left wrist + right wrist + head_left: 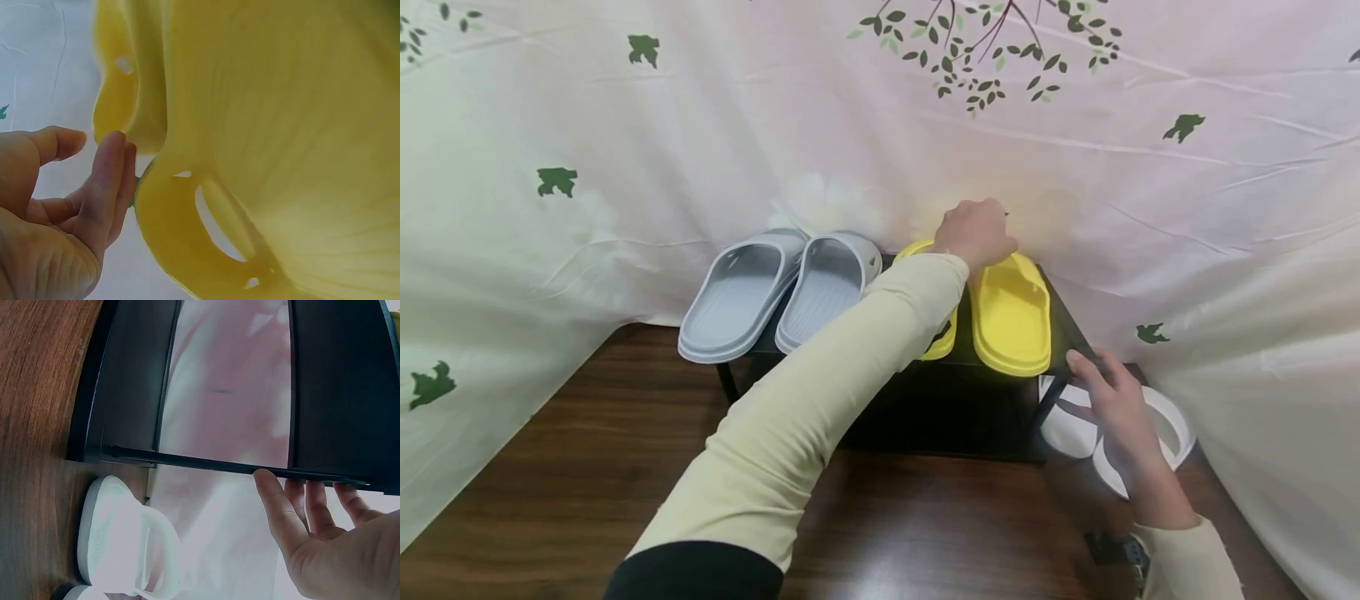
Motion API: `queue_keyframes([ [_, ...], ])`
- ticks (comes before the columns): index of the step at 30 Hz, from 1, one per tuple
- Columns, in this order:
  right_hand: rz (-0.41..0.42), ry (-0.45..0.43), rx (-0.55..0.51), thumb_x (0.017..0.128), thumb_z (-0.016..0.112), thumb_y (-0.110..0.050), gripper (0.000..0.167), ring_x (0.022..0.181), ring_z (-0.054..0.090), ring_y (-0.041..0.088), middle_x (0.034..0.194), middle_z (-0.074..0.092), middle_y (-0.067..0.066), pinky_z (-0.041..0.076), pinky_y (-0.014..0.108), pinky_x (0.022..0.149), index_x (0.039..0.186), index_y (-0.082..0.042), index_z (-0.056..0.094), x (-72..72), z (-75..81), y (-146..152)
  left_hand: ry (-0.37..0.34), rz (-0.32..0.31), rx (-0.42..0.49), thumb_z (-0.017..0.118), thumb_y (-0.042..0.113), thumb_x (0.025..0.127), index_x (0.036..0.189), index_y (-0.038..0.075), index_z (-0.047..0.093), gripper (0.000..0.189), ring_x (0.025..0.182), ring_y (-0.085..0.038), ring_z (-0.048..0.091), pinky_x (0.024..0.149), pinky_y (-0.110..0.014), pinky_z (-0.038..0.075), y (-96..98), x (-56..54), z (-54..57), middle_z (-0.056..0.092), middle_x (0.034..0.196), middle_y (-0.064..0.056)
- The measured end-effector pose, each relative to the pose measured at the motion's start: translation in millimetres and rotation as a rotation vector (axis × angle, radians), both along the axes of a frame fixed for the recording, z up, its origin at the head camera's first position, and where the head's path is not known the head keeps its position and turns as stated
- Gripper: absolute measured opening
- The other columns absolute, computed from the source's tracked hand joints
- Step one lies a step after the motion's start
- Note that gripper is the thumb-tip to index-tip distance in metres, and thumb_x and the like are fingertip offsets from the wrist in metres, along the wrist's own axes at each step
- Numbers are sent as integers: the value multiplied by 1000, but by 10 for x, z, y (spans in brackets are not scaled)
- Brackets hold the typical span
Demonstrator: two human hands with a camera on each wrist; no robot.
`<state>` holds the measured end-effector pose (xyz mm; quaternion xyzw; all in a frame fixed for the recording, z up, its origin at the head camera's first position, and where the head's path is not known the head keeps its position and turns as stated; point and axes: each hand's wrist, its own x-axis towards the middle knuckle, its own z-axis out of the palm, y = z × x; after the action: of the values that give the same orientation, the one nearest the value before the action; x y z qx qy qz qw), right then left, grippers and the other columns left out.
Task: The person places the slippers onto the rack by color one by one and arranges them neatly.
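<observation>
A pair of yellow slippers sits on the top shelf of a low black shoe rack [1063,325], the right slipper [1013,317] in plain view and the left slipper [943,343] partly hidden by my forearm. My left hand [976,235] is over their far ends. In the left wrist view its fingers [107,184] are nearly straight at the slippers' ends, with the thumb held apart. At the rack's right side, my right hand [1122,408] rests extended fingertips against the thin side bar [212,464].
Two grey slippers, one at far left [736,296] and one beside it [827,287], share the top shelf. White shoes [1066,429] stand on the wooden floor [587,467] right of the rack. A printed cloth [700,125] hangs behind and along both sides.
</observation>
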<state>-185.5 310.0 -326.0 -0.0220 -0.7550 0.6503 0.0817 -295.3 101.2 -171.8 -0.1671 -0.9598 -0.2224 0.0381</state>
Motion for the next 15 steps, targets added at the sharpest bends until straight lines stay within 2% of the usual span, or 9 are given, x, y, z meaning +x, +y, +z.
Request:
queue_keyframes([
  [4,-13,2,14,103,61,-34,27,99,60,5,116,48,4,59,25,71,122,-17,54,-15,-27,-35,52,-6,-34,58,24,101,83,16,53,20,74,-12,47,67,-24,42,-12,8,-21,48,80,4],
  [10,-35,15,22,103,60,-35,27,100,59,7,116,50,2,59,25,71,123,-17,54,-36,-71,-77,38,-33,-23,58,23,100,82,15,52,20,71,-12,47,65,-24,43,-61,-18,-50,47,79,3],
  [12,-40,30,10,103,61,-34,25,98,60,6,113,52,-1,58,25,71,121,-19,55,-43,-86,-88,45,-43,-20,59,23,99,89,15,59,13,76,-11,52,67,-23,44,-70,-26,-58,58,87,3],
  [15,-41,57,-23,102,62,-32,20,96,62,4,109,54,-4,59,25,71,118,-21,57,-53,-110,-107,56,-60,-25,60,23,99,98,15,64,9,85,-12,57,72,-24,46,-74,-35,-76,66,102,4],
])
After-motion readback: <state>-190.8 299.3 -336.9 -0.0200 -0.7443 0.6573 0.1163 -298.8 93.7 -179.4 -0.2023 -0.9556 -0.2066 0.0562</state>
